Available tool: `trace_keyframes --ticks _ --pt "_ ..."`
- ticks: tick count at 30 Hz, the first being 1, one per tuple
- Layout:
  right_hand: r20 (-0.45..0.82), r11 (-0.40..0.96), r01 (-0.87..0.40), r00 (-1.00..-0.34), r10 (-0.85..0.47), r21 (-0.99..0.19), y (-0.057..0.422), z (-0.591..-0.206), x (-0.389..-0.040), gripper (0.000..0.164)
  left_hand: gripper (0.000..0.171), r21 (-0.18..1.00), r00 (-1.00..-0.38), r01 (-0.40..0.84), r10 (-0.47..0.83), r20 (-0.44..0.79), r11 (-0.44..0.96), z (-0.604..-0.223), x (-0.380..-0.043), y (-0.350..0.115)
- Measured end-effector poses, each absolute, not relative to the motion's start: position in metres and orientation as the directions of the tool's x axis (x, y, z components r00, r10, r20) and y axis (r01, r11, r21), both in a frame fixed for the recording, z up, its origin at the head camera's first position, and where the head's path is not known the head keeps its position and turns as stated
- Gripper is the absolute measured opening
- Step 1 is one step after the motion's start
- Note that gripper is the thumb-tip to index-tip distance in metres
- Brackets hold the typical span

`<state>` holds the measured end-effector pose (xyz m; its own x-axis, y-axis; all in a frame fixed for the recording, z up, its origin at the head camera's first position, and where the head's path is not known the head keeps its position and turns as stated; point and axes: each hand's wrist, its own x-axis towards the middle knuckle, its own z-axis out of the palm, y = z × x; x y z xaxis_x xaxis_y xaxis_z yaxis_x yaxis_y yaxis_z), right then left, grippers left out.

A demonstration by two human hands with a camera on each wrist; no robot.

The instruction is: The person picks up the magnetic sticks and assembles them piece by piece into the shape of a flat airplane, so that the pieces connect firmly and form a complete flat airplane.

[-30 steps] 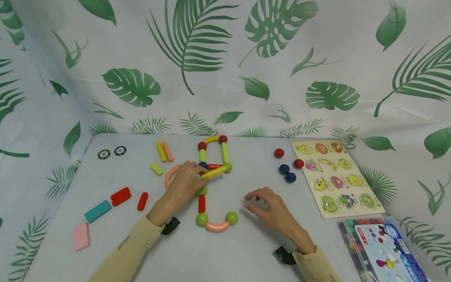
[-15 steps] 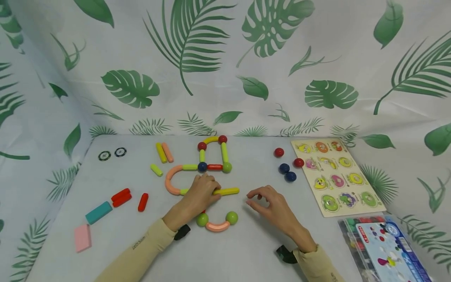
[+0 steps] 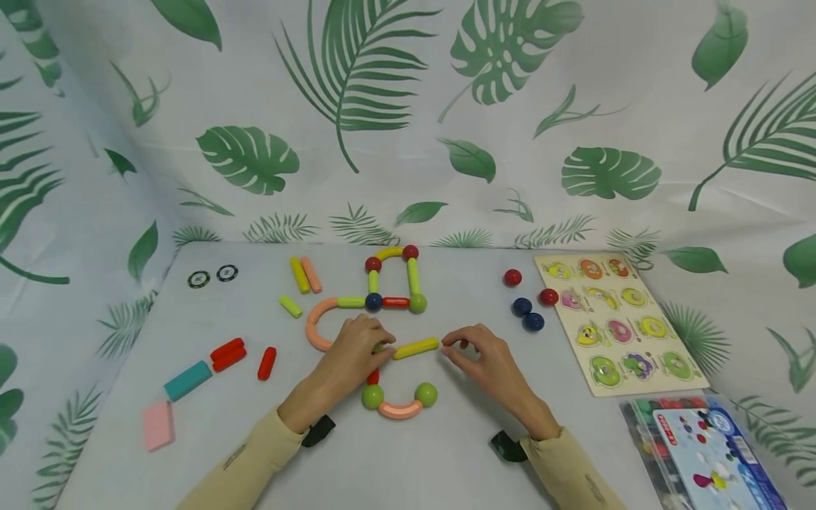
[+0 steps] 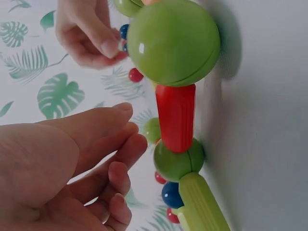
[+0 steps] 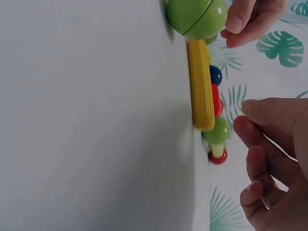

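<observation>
On my feed the left hand (image 3: 353, 352) and right hand (image 3: 487, 359) curve loosely, pinching nothing, yellow stick (image 3: 416, 348) lying between them. Clumsy left nudge could knock that red stick (image 4: 176, 118) off its green ball (image 4: 173, 43), imo.

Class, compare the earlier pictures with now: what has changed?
The left hand brought the yellow stick nearer the person and appears to have let it go. The right hand remains empty; the puzzle board and teal block stayed put.
</observation>
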<state>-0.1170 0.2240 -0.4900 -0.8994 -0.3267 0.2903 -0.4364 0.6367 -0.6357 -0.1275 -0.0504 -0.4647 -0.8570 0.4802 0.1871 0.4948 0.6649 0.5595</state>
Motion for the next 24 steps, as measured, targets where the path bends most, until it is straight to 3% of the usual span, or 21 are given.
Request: trace_keyframes --ticks 8,14,24 --pt "0.185 0.608 -0.449 -0.875 -0.447 -0.655 0.202 -0.492 -0.136 0.025 0.017 0.520 -0.843 0.527 0.491 0.220 0.672 -0.463 -0.116 -0.053" --pt "0.089 0.682 -0.455 -0.862 -0.500 -0.572 0.191 -0.492 -0.143 0.021 0.019 0.505 -0.837 0.538 0.502 0.220 0.675 -0.463 -0.112 -0.053" --pt "0.001 0.785 -0.282 -0.941 -0.338 -0.552 0.186 -0.488 -0.144 0.021 0.022 0.511 -0.788 0.598 0.568 0.237 0.617 -0.466 -0.102 -0.042"
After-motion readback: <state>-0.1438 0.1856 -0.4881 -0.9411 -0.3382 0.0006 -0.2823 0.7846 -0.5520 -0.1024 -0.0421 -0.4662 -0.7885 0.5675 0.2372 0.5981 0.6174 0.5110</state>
